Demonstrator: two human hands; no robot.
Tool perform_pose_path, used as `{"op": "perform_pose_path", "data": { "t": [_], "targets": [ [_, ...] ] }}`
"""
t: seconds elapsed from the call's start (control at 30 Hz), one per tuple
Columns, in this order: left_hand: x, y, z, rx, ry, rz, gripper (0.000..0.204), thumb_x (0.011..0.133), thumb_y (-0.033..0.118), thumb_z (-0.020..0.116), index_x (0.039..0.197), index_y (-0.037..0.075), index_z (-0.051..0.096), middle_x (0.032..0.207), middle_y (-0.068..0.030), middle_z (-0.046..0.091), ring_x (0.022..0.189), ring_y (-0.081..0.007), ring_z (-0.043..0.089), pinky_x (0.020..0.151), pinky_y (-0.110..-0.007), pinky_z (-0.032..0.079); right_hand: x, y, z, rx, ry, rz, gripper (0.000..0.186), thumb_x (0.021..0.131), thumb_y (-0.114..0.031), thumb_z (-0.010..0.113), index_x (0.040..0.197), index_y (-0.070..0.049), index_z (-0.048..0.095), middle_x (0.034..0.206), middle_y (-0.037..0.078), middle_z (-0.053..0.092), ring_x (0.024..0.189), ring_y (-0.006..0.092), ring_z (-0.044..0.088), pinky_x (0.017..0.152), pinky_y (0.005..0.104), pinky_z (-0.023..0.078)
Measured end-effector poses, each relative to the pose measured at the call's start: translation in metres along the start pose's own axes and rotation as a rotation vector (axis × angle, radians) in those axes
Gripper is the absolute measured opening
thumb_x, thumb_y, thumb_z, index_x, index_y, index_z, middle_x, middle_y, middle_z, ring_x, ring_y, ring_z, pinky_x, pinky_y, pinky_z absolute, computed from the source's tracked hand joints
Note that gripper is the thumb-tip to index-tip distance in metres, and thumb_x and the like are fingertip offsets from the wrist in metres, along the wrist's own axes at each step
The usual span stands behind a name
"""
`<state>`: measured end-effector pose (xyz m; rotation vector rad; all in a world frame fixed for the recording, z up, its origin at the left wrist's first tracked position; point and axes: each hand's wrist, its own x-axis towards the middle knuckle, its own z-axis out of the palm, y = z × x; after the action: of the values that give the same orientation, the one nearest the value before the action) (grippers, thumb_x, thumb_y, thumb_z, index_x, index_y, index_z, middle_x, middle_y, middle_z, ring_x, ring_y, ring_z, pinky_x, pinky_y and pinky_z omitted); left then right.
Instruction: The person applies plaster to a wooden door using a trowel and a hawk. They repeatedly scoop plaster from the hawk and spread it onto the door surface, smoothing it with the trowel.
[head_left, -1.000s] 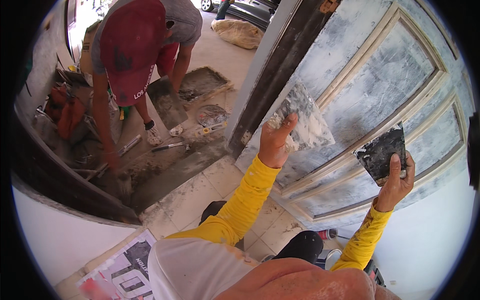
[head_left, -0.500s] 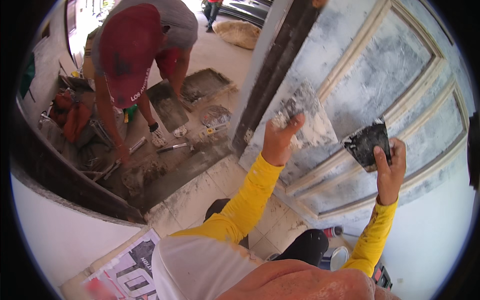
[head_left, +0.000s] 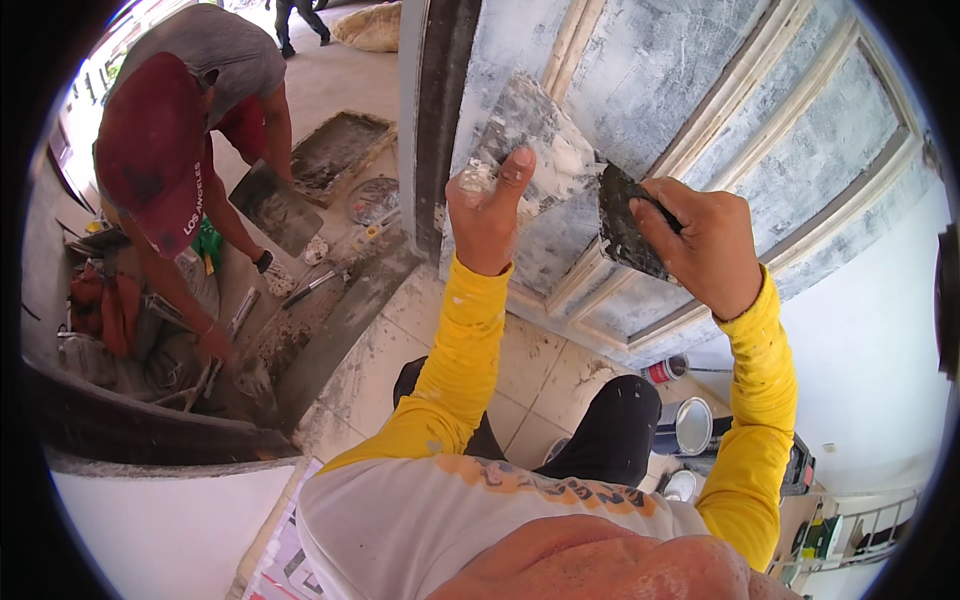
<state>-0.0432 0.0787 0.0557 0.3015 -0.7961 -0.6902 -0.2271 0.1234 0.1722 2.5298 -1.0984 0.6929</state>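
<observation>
My left hand (head_left: 487, 212) grips a flat, light plate (head_left: 540, 140) smeared with white and grey putty, its thumb pointing up along it. My right hand (head_left: 705, 245) is closed on a dark, putty-stained flat scraper (head_left: 630, 228). One corner of the scraper meets or overlaps the right edge of the plate. Behind both tools is a panelled door (head_left: 640, 90) with patchy white-and-grey coating and bare wooden mouldings. Whatever handle the plate has is hidden by my left hand.
To the left, a person in a red cap (head_left: 150, 150) bends over mortar on the floor with tools. A dark door frame (head_left: 440, 120) stands between us. Open cans (head_left: 692, 428) stand by my knee, and a mortar tray (head_left: 340, 150) lies beyond the person.
My right hand has brought the scraper leftward to the plate, and its grip has turned. The view has shifted right, so the person and door sit further left.
</observation>
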Motion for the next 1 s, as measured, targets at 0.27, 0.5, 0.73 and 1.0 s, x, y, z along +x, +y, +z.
{"op": "perform_pose_path", "data": {
  "t": [0.27, 0.5, 0.73, 1.0],
  "targets": [
    [-0.004, -0.004, -0.001, 0.027, 0.032, -0.026, 0.027, 0.087, 0.024, 0.076, 0.093, -0.002, 0.070, 0.087, -0.0008, 0.067, 0.080, -0.0074, 0.056, 0.074, -0.024, 0.046, 0.000, 0.005, 0.008, -0.019, -0.048, -0.027, 0.013, 0.083, -0.020, 0.064, 0.077, -0.009, 0.061, 0.055, 0.014, 0.053, 0.054, 0.0360, 0.056, 0.050, 0.0453, 0.042],
    [-0.005, -0.003, -0.004, 0.042, 0.013, -0.020, 0.027, 0.087, 0.024, 0.076, 0.093, -0.001, 0.070, 0.086, -0.0004, 0.066, 0.078, -0.0075, 0.055, 0.072, -0.023, 0.045, 0.003, 0.004, 0.016, -0.059, -0.014, -0.036, 0.015, 0.084, -0.021, 0.063, 0.076, -0.008, 0.060, 0.054, 0.015, 0.053, 0.053, 0.0364, 0.056, 0.049, 0.0455, 0.042],
    [0.000, -0.014, -0.018, 0.145, 0.066, 0.113, 0.021, 0.088, 0.012, 0.073, 0.098, -0.005, 0.067, 0.094, -0.0052, 0.068, 0.085, -0.0111, 0.062, 0.080, -0.026, 0.049, 0.013, 0.019, -0.003, -0.342, 0.258, 0.057, 0.015, 0.088, -0.024, 0.064, 0.087, -0.009, 0.065, 0.056, 0.013, 0.056, 0.050, 0.0325, 0.057, 0.049, 0.0407, 0.044],
    [0.011, -0.025, -0.033, 0.222, 0.035, 0.182, 0.033, 0.087, 0.009, 0.073, 0.115, -0.002, 0.059, 0.109, -0.0071, 0.063, 0.095, -0.0143, 0.062, 0.088, -0.028, 0.050, 0.079, 0.127, -0.129, -0.171, 0.587, 0.200, 0.031, 0.090, -0.034, 0.060, 0.093, -0.004, 0.069, 0.073, 0.018, 0.066, 0.070, 0.0301, 0.065, 0.067, 0.0375, 0.049]
  ]
}}
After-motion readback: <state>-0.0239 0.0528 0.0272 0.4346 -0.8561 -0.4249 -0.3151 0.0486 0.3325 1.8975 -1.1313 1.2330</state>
